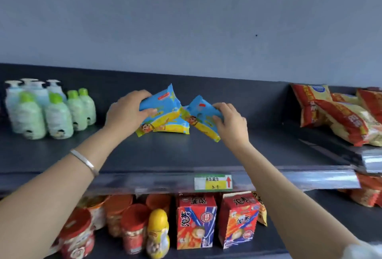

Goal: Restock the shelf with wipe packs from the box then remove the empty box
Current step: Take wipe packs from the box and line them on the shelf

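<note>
The left hand (126,112) is gripping one blue-and-yellow wipe pack (160,101) and the right hand (230,123) is clasping a second pack (201,114), both tilting mid-way along the dark shelf (186,155), so releasing them leaning is probably risking them slumping or sliding forward.

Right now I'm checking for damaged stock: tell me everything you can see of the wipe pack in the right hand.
The wipe pack is a soft, glossy plastic pouch, blue above and yellow below, with a red label and a cartoon figure. It is tilted, one corner down toward the shelf. The right hand grips its right end; no tear shows.
</note>
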Demonstrator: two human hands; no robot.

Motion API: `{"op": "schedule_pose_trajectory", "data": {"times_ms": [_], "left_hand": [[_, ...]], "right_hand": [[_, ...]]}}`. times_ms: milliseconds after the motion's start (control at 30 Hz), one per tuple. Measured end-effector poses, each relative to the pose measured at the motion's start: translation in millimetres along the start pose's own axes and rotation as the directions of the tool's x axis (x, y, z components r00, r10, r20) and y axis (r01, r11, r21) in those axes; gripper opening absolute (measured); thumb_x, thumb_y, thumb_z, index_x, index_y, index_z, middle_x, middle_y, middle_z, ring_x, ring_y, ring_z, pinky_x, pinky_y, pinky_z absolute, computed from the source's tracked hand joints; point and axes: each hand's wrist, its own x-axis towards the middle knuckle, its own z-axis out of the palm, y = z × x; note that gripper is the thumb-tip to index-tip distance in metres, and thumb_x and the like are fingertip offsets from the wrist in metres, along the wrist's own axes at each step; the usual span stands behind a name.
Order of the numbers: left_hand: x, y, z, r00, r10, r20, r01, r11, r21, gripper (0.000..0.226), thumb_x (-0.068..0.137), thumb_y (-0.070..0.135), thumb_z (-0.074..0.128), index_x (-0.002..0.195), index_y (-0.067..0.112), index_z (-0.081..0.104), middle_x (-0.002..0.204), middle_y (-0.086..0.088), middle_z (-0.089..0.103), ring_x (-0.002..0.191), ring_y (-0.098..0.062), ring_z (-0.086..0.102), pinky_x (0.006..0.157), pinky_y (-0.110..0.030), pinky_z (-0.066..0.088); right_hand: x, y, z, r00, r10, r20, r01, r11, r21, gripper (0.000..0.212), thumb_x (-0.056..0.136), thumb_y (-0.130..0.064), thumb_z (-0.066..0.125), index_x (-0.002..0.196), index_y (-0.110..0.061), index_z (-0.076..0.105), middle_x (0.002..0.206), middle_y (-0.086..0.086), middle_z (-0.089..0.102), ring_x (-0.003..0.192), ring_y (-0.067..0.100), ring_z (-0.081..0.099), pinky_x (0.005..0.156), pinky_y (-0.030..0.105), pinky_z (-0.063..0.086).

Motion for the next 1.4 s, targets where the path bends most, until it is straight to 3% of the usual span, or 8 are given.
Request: {"op": "schedule_pose_trajectory", "data": {"times_ms": [233, 467, 633, 733, 933, 1133, 1267, 1400], "left_hand": [[4, -87, -22, 0.992, -0.127, 0.009, 0.119, 0.949, 0.292, 0.027, 0.083, 0.033, 0.067, 0.108, 0.026, 0.061, 0.099, 0.007, 0.063, 0.093, -0.020, 0.060, 0.075, -0.033, 0.039], [49, -124, 9, 0.978, -0.170, 0.124, 0.087, 0.864, 0.496, 0.038, 0.088, 0.039, 0.059, 0.124, 0.031, 0.052, 0.121, 0.011, 0.059, 0.113, -0.017, 0.049, 0.091, -0.034, 0.030], [83, -145, 43, 0.953, -0.197, 0.231, 0.053, 0.858, 0.511, 0.037, 0.090, 0.036, 0.057, 0.126, 0.030, 0.049, 0.127, 0.010, 0.054, 0.118, -0.016, 0.045, 0.096, -0.036, 0.029], [94, -151, 60, 0.943, -0.184, 0.276, 0.016, 0.856, 0.516, 0.040, 0.092, 0.034, 0.054, 0.130, 0.031, 0.045, 0.134, 0.009, 0.047, 0.123, -0.016, 0.039, 0.101, -0.037, 0.025], [94, -160, 72, 0.963, -0.072, 0.260, -0.097, 0.806, 0.584, 0.063, 0.083, 0.037, 0.063, 0.137, 0.038, 0.030, 0.134, 0.008, 0.030, 0.127, -0.017, 0.029, 0.108, -0.037, 0.016], [81, -151, 73, 0.978, 0.003, 0.210, -0.135, 0.775, 0.618, 0.068, 0.083, 0.031, 0.065, 0.142, 0.032, 0.030, 0.136, 0.003, 0.034, 0.126, -0.022, 0.033, 0.106, -0.039, 0.019], [68, -132, 63, 0.988, 0.049, 0.149, -0.129, 0.794, 0.594, 0.057, 0.084, 0.030, 0.064, 0.136, 0.031, 0.040, 0.134, 0.004, 0.040, 0.124, -0.022, 0.036, 0.104, -0.039, 0.022], [48, -99, 56, 0.972, 0.089, 0.217, -0.188, 0.848, 0.495, 0.034, 0.091, 0.032, 0.053, 0.125, 0.034, 0.050, 0.129, 0.011, 0.046, 0.123, -0.017, 0.037, 0.101, -0.035, 0.024]], "right_hand": [[70, -30, 90, 0.917, -0.137, 0.374, 0.199, 0.971, -0.133, 0.034, 0.094, -0.018, 0.047, 0.126, -0.026, 0.050, 0.122, -0.002, 0.055, 0.117, 0.024, 0.045, 0.093, 0.038, 0.032], [112, -25, 150, 0.793, -0.182, 0.581, 0.284, 0.955, -0.089, 0.034, 0.094, -0.015, 0.046, 0.125, -0.027, 0.050, 0.126, -0.001, 0.055, 0.118, 0.023, 0.045, 0.095, 0.041, 0.033], [124, -19, 175, 0.799, -0.225, 0.557, 0.365, 0.918, -0.153, 0.035, 0.095, -0.018, 0.043, 0.130, -0.025, 0.046, 0.126, 0.000, 0.051, 0.116, 0.024, 0.045, 0.094, 0.040, 0.036], [123, -12, 178, 0.785, -0.239, 0.572, 0.389, 0.908, -0.155, 0.047, 0.089, -0.027, 0.053, 0.135, -0.026, 0.041, 0.128, -0.001, 0.045, 0.117, 0.023, 0.041, 0.097, 0.040, 0.034], [115, -8, 181, 0.800, -0.329, 0.501, 0.507, 0.818, -0.272, 0.058, 0.088, -0.033, 0.055, 0.141, -0.030, 0.031, 0.130, -0.001, 0.038, 0.114, 0.026, 0.040, 0.090, 0.039, 0.033], [104, -16, 177, 0.845, -0.298, 0.444, 0.479, 0.790, -0.381, 0.055, 0.088, -0.034, 0.057, 0.138, -0.028, 0.035, 0.130, 0.000, 0.040, 0.111, 0.027, 0.042, 0.085, 0.037, 0.034], [90, -25, 157, 0.876, -0.253, 0.410, 0.418, 0.822, -0.386, 0.055, 0.088, -0.037, 0.058, 0.138, -0.028, 0.036, 0.137, 0.001, 0.039, 0.121, 0.028, 0.040, 0.090, 0.038, 0.036], [63, -26, 123, 0.901, -0.182, 0.393, 0.338, 0.863, -0.376, 0.048, 0.091, -0.032, 0.053, 0.137, -0.026, 0.041, 0.135, 0.001, 0.043, 0.122, 0.027, 0.041, 0.090, 0.037, 0.038]]}}
